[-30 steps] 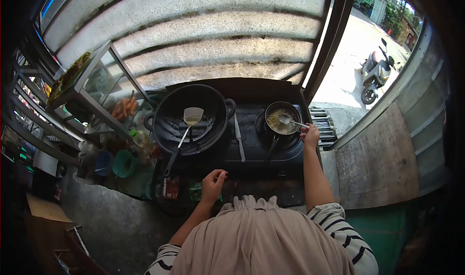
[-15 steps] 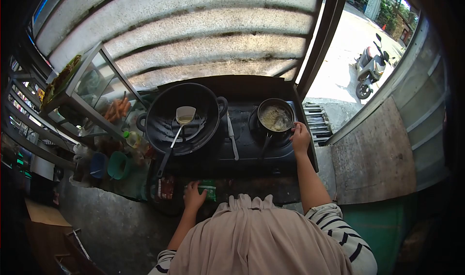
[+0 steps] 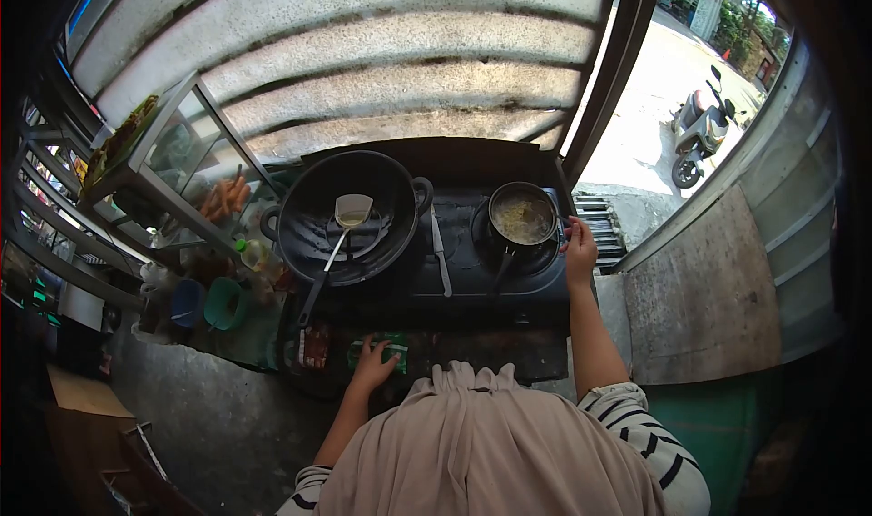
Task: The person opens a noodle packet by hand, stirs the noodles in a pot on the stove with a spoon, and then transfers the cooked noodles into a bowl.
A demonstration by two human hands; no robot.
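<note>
My left hand (image 3: 371, 363) lies with fingers apart on a green packet (image 3: 393, 356) along the stove's front ledge. A red packet (image 3: 314, 346) lies to its left. My right hand (image 3: 578, 240) is closed just right of a small dark pan (image 3: 524, 239); whatever its fingers pinch is too small to make out. Cloudy liquid with a pale yellowish clump (image 3: 520, 216) fills the pan, which sits on the right burner with its handle toward me. A knife (image 3: 440, 253) lies between the pan and a large black wok (image 3: 300, 198).
Inside the wok rests a spatula (image 3: 352, 211), its handle over the near rim. Left of the stove (image 3: 472, 291) stand a glass case (image 3: 195, 143) with orange pieces, a capped bottle (image 3: 250, 254), a green container (image 3: 224, 303) and a blue one (image 3: 188, 302). A scooter (image 3: 704, 134) is parked outside.
My right hand has shifted right, slightly away from the pan's rim. The foam in the pan has thinned, and the yellowish clump shows at the upper left. My left hand stays by the green packet.
</note>
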